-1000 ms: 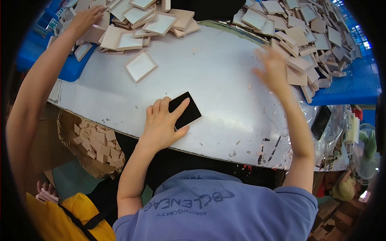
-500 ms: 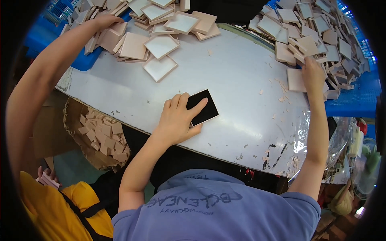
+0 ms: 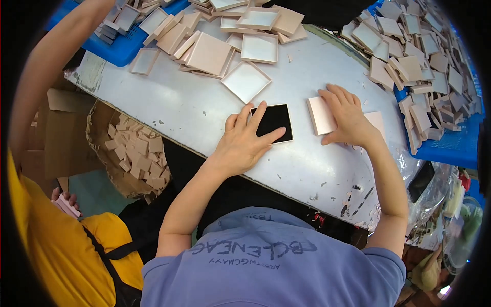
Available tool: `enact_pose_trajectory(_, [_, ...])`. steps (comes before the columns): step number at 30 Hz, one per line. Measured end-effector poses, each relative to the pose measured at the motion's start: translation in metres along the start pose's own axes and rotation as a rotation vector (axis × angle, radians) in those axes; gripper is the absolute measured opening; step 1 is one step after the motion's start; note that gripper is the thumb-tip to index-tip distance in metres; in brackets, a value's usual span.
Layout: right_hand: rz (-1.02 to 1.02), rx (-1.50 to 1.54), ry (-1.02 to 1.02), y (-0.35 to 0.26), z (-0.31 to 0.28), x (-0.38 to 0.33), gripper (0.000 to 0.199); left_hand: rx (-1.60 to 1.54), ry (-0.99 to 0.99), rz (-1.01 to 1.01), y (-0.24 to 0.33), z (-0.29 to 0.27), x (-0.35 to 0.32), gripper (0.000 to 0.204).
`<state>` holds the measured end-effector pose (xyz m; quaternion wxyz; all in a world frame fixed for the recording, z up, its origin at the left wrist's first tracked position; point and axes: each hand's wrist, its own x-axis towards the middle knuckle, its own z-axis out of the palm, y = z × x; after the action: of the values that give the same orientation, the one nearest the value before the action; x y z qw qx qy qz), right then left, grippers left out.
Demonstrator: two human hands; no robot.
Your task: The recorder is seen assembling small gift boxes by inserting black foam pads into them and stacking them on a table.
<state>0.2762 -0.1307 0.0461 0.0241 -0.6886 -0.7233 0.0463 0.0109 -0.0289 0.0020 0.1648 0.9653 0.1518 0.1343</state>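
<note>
My left hand (image 3: 242, 142) lies flat on the white table (image 3: 189, 110), its fingers resting on a black square pad (image 3: 276, 122) and holding it down. My right hand (image 3: 345, 113) presses on a pale pink square box piece (image 3: 319, 115) just right of the black pad. A second pink piece (image 3: 377, 121) lies partly under my right wrist. An upturned pink tray (image 3: 245, 81) sits a little beyond my left hand.
Piles of pink box pieces (image 3: 215, 41) fill the far side of the table and a blue bin (image 3: 434, 66) at right. A person in yellow (image 3: 61, 240) on my left reaches an arm (image 3: 51, 56) to the far pile. A basket of pink pieces (image 3: 134, 153) stands below the table edge.
My right hand came back from the pile at right toward the middle, bringing a pink piece down beside the black pad. My left hand stayed on the pad.
</note>
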Motion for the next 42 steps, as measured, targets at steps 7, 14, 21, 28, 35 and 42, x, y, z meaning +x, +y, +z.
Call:
enact_pose_trajectory(7, [-0.137, 0.538, 0.271, -0.020, 0.021, 0.015, 0.079, -0.316, 0.191, 0.074, -0.016, 0.013, 0.004, 0.103])
enact_pose_trajectory(14, [-0.331, 0.324, 0.168, -0.058, 0.032, 0.019, 0.067, -0.262, 0.164, 0.143, -0.015, 0.024, 0.005, 0.097])
enact_pose_trajectory(21, [-0.347, 0.229, 0.190, -0.063, 0.049, 0.004, 0.060, 0.015, -0.137, 0.000, 0.006, -0.004, 0.004, 0.089])
enact_pose_trajectory(28, [-0.329, 0.173, -0.011, -0.043, 0.015, 0.019, 0.069, -0.053, 0.019, -0.051, -0.024, -0.003, 0.018, 0.076])
enact_pose_trajectory(35, [-0.038, -0.225, 0.891, 0.104, -0.099, 0.130, 0.071, -0.025, 0.160, -0.174, -0.059, 0.003, 0.037, 0.023])
enact_pose_trajectory(42, [0.190, -0.539, 0.573, 0.170, -0.108, 0.166, 0.101, -0.168, 0.374, 0.117, -0.015, -0.004, 0.024, 0.022])
